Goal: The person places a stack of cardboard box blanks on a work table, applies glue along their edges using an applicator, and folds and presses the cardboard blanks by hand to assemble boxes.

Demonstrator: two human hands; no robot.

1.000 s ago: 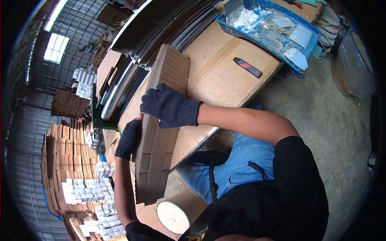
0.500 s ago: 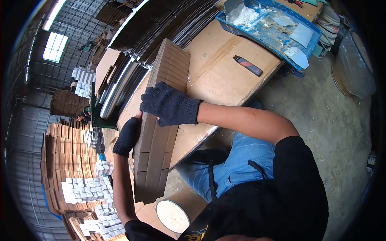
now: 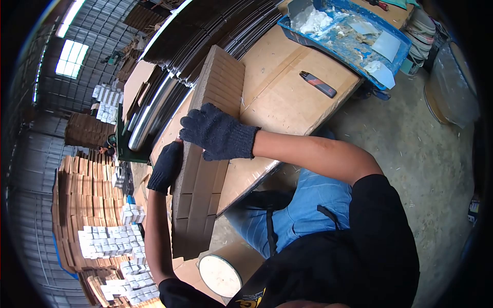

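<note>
A thick stack of flattened cardboard, cut with slots and creases, stands on edge on the cardboard-covered table. My right hand, in a dark knitted glove, lies over its upper edge with the fingers bent across to the far side. On the stack's left face, my left hand in a matching glove presses with curled fingers; part of them is hidden behind the stack. A black and red utility knife lies on the table to the right of the stack.
A blue tray smeared with white paste sits at the table's far end. Dark sheets are piled behind the stack. A round white-topped drum stands by my legs. Tall cardboard piles and white bundles fill the left.
My left hand has slid a little upward along the stack's left side. The stack's far end has shifted slightly up, while my right hand stays on the edge.
</note>
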